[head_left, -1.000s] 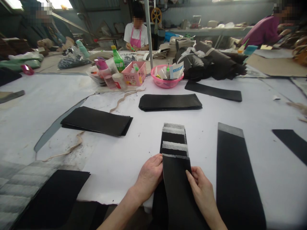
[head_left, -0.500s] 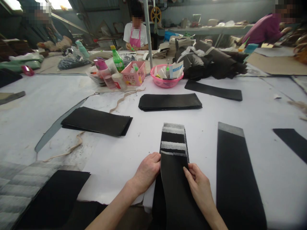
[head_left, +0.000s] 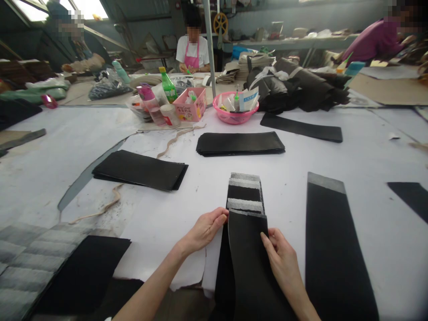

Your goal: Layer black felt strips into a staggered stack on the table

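A long black strip [head_left: 249, 258] lies on top of a staggered pile of black strips [head_left: 245, 192] with grey-white ends, on the white table [head_left: 174, 214] in front of me. My left hand [head_left: 204, 229] pinches the top strip's left edge near its far corner, fingers closed on it. My right hand [head_left: 281, 258] grips the right edge of the same strip, fingers curled on it.
Another long black strip [head_left: 334, 249] lies to the right. Two flat stacks of black sheets [head_left: 140, 169] [head_left: 240, 143] lie farther out. A pink bowl [head_left: 234, 115], pink box [head_left: 190, 104] and green bottle [head_left: 168, 84] stand behind. Three people work at the far tables.
The top strip has slid a little farther up the pile, covering more of the grey-white end beneath. Both hands moved with it, and the left fingers now pinch its corner.
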A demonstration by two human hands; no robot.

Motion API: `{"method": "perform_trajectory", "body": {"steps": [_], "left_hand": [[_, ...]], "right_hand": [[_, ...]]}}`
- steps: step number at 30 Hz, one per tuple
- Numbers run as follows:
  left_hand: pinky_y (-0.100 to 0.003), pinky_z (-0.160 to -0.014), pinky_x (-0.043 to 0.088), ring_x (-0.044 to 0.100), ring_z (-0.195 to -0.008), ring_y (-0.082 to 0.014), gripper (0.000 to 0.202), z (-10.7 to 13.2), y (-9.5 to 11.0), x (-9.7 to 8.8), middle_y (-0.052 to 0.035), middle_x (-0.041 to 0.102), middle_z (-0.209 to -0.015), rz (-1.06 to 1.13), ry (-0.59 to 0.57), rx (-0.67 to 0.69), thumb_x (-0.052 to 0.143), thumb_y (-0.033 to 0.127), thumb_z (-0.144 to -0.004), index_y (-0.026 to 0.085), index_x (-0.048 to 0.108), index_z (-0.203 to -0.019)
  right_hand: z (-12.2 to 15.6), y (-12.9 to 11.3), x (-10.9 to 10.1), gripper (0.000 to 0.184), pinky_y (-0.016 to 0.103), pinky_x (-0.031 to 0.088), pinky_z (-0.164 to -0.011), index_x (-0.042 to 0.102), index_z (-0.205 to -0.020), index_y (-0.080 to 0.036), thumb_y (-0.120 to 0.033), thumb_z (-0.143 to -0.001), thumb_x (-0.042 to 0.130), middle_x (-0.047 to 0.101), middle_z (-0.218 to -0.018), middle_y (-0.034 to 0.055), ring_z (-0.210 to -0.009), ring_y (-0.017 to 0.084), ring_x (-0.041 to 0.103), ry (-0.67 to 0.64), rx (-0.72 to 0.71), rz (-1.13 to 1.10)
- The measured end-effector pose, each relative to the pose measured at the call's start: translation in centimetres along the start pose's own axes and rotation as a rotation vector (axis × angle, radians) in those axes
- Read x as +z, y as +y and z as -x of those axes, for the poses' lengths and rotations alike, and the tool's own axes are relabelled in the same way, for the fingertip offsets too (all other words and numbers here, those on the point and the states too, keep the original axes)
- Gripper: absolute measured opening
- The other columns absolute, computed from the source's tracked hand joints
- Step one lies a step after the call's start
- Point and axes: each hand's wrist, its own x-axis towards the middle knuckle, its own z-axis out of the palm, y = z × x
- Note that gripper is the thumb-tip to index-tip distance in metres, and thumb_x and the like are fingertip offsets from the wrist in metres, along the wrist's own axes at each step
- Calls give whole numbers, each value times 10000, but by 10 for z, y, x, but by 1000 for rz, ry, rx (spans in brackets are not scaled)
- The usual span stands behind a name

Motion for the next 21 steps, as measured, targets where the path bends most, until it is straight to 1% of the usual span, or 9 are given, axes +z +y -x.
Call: {"method": "perform_trajectory", "body": {"steps": [1, 3, 6, 8, 11, 13, 16, 18, 21], "left_hand": [[-246, -713, 480, 586, -757, -146, 350, -1, 1, 0, -17, 643, -854, 27, -12, -4, 318, 398, -996, 188, 597, -1011], [-244, -738, 471, 588, -794, -157, 341, -2, 1, 4, -16, 649, -862, 5, -7, 1, 406, 438, -963, 186, 631, -917], [-243, -754, 453, 580, -787, -157, 344, -2, 1, 13, -15, 649, -837, -105, 77, 5, 458, 410, -944, 184, 638, -757], [-243, -747, 449, 577, -761, -152, 344, -2, 0, 18, -17, 649, -826, -141, 133, 12, 432, 373, -957, 186, 644, -760], [-238, -738, 442, 576, -756, -150, 307, -1, -4, 20, -12, 648, -835, -166, 156, 25, 436, 357, -958, 195, 650, -809], [-232, -721, 430, 569, -742, -144, 310, -2, -6, 19, -5, 634, -816, -181, 159, 26, 438, 360, -960, 191, 630, -786], [-225, -677, 404, 548, -700, -132, 336, -3, -7, 18, 7, 599, -764, -200, 167, 21, 430, 363, -966, 183, 580, -726], [-223, -662, 391, 539, -694, -129, 337, -3, -7, 19, 9, 591, -759, -210, 186, 22, 430, 354, -967, 181, 556, -706], [-219, -673, 392, 550, -721, -128, 295, -1, -8, 20, 8, 613, -802, -200, 208, 32, 448, 330, -963, 183, 568, -738]], "right_hand": [[0, 0, 0, 295, 248, 394, -589, 521, -840, -219, -506, -909, 499, 587, -680, -6, -626, 164, 537, -5, 2, 1], [0, 0, 1, 283, 249, 398, -592, 525, -862, -221, -497, -915, 492, 583, -679, -11, -626, 162, 532, -15, 8, -5], [0, 0, 0, 286, 256, 413, -598, 526, -869, -217, -498, -912, 496, 582, -682, -8, -632, 166, 533, -14, 10, -44], [0, 1, -2, 297, 261, 430, -603, 539, -871, -210, -503, -903, 510, 601, -713, 6, -657, 174, 551, -16, 19, -94], [1, 1, -8, 327, 259, 452, -589, 582, -928, -196, -517, -874, 554, 641, -787, 28, -692, 183, 586, 10, 77, -170], [2, 2, -12, 360, 258, 476, -605, 604, -997, -189, -520, -856, 585, 664, -842, 39, -735, 190, 612, 23, 124, -227], [4, 2, -17, 395, 266, 509, -655, 618, -1073, -184, -506, -844, 614, 681, -924, 59, -817, 201, 629, -15, 182, -335], [4, 2, -21, 407, 247, 501, -592, 623, -1086, -179, -496, -831, 636, 678, -953, 71, -801, 193, 621, -11, 217, -400], [2, 3, -28, 427, 203, 406, -433, 618, -1094, -173, -496, -816, 653, 666, -997, 90, -711, 166, 595, 27, 222, -436]]}}
